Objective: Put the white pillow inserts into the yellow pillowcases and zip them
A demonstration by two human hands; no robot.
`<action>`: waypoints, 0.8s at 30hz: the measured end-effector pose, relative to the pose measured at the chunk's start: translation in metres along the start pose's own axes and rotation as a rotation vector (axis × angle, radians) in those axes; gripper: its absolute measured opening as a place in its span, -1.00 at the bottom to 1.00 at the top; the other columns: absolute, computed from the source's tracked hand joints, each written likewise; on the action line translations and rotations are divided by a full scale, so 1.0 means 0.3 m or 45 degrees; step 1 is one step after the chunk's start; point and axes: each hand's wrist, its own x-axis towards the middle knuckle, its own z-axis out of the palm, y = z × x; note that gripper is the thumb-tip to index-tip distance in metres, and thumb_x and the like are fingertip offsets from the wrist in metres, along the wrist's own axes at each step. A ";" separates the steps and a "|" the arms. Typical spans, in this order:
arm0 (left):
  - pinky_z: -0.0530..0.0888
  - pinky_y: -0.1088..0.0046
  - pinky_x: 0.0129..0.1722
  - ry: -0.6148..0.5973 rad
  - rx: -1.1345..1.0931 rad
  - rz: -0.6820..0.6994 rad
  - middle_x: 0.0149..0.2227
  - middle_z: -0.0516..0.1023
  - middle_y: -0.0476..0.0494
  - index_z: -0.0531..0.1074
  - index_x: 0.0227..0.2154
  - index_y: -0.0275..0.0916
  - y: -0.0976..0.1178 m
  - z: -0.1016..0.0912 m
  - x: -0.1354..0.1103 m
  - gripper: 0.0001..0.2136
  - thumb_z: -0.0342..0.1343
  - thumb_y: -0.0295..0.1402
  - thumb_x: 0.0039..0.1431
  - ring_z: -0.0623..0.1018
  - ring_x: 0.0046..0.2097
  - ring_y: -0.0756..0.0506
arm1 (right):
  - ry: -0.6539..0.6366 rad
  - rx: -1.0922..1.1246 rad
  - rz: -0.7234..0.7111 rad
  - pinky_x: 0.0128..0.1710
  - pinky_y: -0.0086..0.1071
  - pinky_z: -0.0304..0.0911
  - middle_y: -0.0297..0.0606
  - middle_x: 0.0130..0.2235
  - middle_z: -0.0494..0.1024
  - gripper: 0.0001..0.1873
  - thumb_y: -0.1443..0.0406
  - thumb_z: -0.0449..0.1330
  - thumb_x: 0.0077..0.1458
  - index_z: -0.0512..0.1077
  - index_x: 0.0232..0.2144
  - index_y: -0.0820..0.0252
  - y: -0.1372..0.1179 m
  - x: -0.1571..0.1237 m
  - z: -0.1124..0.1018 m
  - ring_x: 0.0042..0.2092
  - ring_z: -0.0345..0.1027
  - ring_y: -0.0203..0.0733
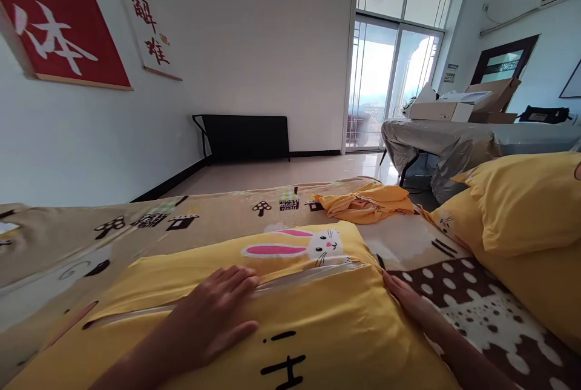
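A yellow pillowcase [336, 311] with a white rabbit with pink ears and black "Hi" lettering lies in front of me. A long slit runs across it, and whitish material [308, 276] shows inside. My left hand [222, 308] rests palm down on the pillowcase at the slit, its fingers stretched forward and its thumb apart. At the pillowcase's right edge, my right hand [411, 299] lies with fingers extended along its side. The undersides of both hands are hidden.
A patterned blanket [227, 211] spreads beneath the pillowcase. A crumpled orange-yellow cloth [367, 202] lies beyond it, and yellow pillows [521, 220] are piled at right. Farther off stand a plastic-covered table [436, 135] with boxes and a black folded panel [247, 138] against the wall.
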 end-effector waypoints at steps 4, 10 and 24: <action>0.36 0.32 -0.08 -0.111 -0.049 -0.135 -0.12 0.50 -0.15 0.39 -0.23 -0.18 -0.034 0.008 -0.034 -0.78 -0.08 -0.21 0.22 0.46 -0.10 -0.14 | 0.067 0.025 -0.029 -0.04 -0.23 0.28 -0.14 0.02 0.48 -0.30 -0.20 -0.03 0.01 0.43 -0.01 0.09 -0.024 -0.062 0.024 0.04 0.33 0.00; 0.32 0.40 -0.36 -0.262 -0.166 -0.408 -0.44 0.48 -0.10 0.29 -0.44 -0.23 -0.070 0.037 0.081 -0.63 -0.32 -0.18 0.30 0.44 -0.39 -0.08 | 0.028 -0.092 -0.159 -0.15 -0.27 0.26 -0.06 -0.26 0.56 -0.38 -0.12 -0.12 0.12 0.49 -0.27 0.22 -0.061 -0.026 0.017 -0.16 0.36 0.00; 0.31 0.29 -0.03 -0.048 -0.102 -0.631 -0.10 0.49 -0.12 0.44 -0.19 -0.13 -0.143 -0.017 -0.115 -0.64 -0.07 -0.02 0.15 0.43 -0.04 -0.19 | 0.102 -0.619 -0.813 0.08 -0.16 0.11 -0.12 0.07 0.41 -0.58 0.17 0.03 0.19 0.28 0.08 0.08 -0.270 0.027 -0.028 0.09 0.25 -0.06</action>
